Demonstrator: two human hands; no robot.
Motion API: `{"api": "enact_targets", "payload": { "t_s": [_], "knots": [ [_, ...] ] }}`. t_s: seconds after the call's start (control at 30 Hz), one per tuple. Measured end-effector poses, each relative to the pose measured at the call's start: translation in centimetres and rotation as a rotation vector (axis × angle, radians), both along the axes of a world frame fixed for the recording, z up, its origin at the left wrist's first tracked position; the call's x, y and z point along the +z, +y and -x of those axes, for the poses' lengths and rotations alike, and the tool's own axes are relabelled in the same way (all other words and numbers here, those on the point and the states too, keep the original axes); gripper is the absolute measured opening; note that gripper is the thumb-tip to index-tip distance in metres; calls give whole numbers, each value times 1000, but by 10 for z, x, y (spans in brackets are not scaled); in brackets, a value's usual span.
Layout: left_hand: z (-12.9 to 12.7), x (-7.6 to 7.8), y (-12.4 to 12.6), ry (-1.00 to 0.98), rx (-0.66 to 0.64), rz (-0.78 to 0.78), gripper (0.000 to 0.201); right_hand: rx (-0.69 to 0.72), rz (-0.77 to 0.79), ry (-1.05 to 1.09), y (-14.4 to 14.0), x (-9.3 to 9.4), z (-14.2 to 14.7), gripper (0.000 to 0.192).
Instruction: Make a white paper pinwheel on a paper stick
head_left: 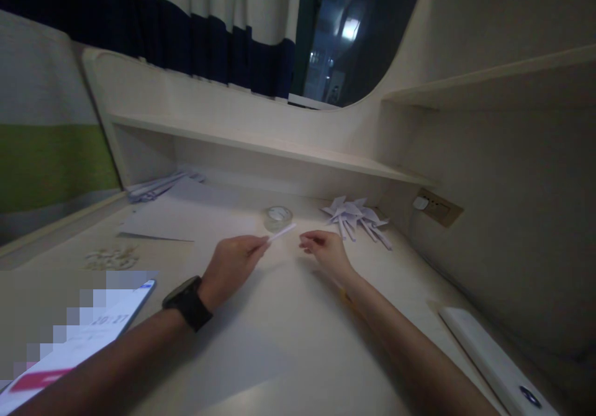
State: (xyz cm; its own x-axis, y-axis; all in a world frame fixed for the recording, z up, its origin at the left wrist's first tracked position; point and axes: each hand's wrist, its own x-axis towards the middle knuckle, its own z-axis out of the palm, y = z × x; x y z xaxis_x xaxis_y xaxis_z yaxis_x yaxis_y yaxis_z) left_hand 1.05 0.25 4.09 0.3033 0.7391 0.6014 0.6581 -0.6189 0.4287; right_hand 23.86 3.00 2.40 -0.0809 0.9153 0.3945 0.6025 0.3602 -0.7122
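My left hand [236, 261], with a black watch on its wrist, pinches a thin white rolled paper stick [283, 232] that points up and to the right. My right hand [326, 251] is level with it, a small gap from the stick's tip. Its thumb and fingers are pressed together, and I cannot make out whether anything small is between them. Just behind the stick lies a roll of clear tape [278, 218]. Several white paper pinwheels [351, 214] with paper sticks are heaped beyond my right hand.
White paper sheets [177, 214] and a bundle of paper strips [158, 186] lie at the back left. Nearer are small pale pieces [112, 257] and a lit phone [107, 316]. A long white device [493, 360] stands at right, below a wall socket [440, 208]. A shelf [261, 146] spans the back.
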Motion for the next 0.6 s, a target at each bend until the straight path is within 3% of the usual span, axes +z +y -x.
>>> {"api": "enact_targets", "payload": {
  "t_s": [0.07, 0.13, 0.2, 0.27, 0.43, 0.6],
  "knots": [
    [7, 3, 7, -162, 123, 132, 32, 4, -47, -93, 31, 2, 12, 22],
    [10, 6, 10, -326, 204, 269, 30, 25, -93, -188, 56, 5, 25, 37],
    [11, 8, 9, -445, 238, 365, 29, 55, -124, -325, 74, 7, 36, 51],
    [10, 11, 6, -523, 238, 419, 28, 64, -112, -411, 86, 8, 42, 48],
    [7, 19, -1, -614, 204, 425, 23, -7, -58, -520, 96, 5, 40, 28],
    [8, 18, -3, -573, 188, 407, 23, -50, -45, -553, 91, 6, 36, 20]
  ]
}}
